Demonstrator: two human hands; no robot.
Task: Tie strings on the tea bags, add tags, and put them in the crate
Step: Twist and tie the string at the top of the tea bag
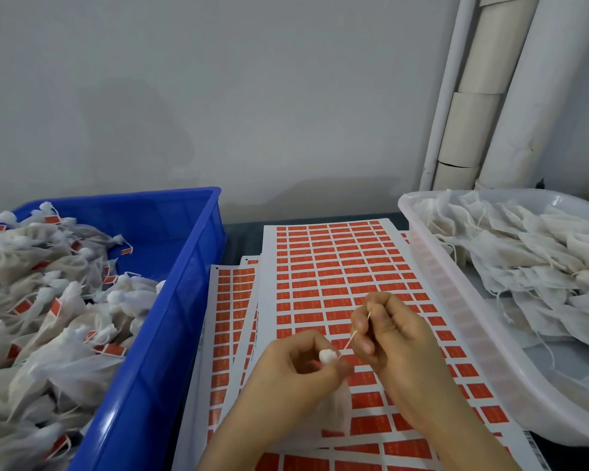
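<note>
Closest to me, my left hand (pixel 296 365) has its fingers curled round the gathered neck of one tea bag (pixel 327 355). The bag's puffed top shows above my fingertips and its body hangs below, over the sheets of red tags (pixel 337 266). My right hand (pixel 388 338) pinches the string (pixel 352 335), which runs taut from the bag's neck up to my fingers. I judge the knot is being drawn tight, with no tag on this bag yet.

To my left, the blue crate (pixel 187 300) holds a heap of tied, tagged bags (pixel 48 300). To my right, the clear tray (pixel 456 300) holds loose bags (pixel 524 260) waiting their turn.

The thin string could slip from my right pinch, and the neck would loosen. If I pull too sharply, the string may snap or the fine mesh may tear, spilling tea over the tags. If my left grip eases, the gathers could open before the knot sets.
</note>
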